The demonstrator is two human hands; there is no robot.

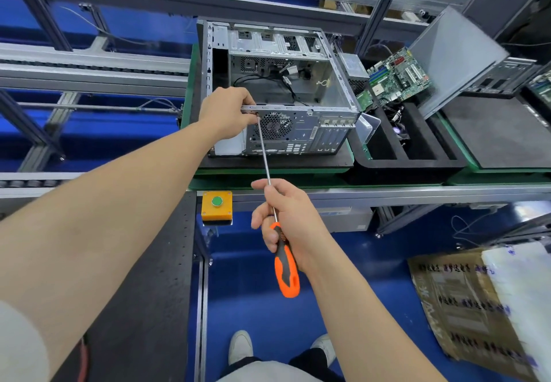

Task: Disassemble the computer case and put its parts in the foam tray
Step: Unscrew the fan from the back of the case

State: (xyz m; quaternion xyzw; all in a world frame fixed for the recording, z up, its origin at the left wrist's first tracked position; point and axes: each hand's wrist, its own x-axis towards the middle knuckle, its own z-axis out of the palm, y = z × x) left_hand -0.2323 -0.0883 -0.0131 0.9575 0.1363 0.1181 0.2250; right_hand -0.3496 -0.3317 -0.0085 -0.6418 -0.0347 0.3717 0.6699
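An open grey computer case [301, 62] lies on its side on a black mat, its rear panel with the fan grille [272, 125] facing me. My left hand [228, 112] grips the case's near top-left corner, beside the fan. My right hand [286, 217] holds a long screwdriver [284, 265] with an orange and black handle. Its tip touches the rear panel right at my left fingers. The black foam tray [402, 155] stands to the right of the case. A green motherboard [398, 74] leans in it, with cables and a small clear plastic box.
A grey side panel [453, 59] leans at the tray's far right. A yellow box with a green push button [217, 205] sits on the bench front. A cardboard box [477, 307] lies on the blue floor at the right. Conveyor rails run at the left.
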